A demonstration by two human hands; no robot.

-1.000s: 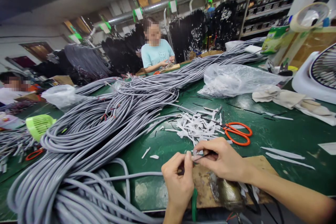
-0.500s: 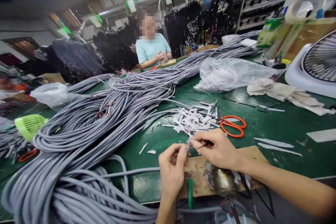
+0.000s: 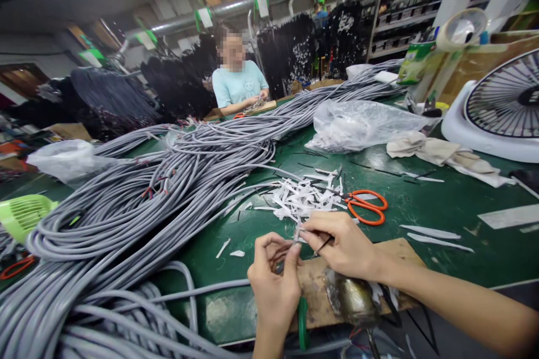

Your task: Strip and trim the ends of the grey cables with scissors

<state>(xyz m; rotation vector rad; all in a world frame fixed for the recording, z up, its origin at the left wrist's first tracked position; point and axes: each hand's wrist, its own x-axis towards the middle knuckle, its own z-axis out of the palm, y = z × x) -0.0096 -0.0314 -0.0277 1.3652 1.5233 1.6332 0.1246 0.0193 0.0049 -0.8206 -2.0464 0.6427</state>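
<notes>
My left hand (image 3: 275, 283) is closed, thumb against fingertips, around the end of a grey cable (image 3: 223, 287) that comes in from the left. A small whitish, see-through piece (image 3: 298, 231) stands up at its fingertips. Thumb and finger of my right hand (image 3: 343, 244) pinch this same piece from the right. A thin dark strip (image 3: 325, 244) sticks out from under the right fingers; its kind is unclear. Both hands are over the near edge of a wooden board (image 3: 314, 286), which carries a brownish metal, dome-like part (image 3: 356, 297). A green clip-like piece (image 3: 302, 322) grips the board's edge.
Beyond my hands are a heap of white strips (image 3: 301, 196) and orange-handled scissors (image 3: 366, 206). Big coils of grey cable (image 3: 138, 207) cover the left. A plastic bag (image 3: 353, 123), gloves (image 3: 446, 154) and a fan (image 3: 505, 106) stand right. A co-worker (image 3: 240, 84) sits opposite.
The view has shifted slightly, so most things sit a little further left. My hands stay together at the cable end. The co-worker's hands have come down to the board before them.
</notes>
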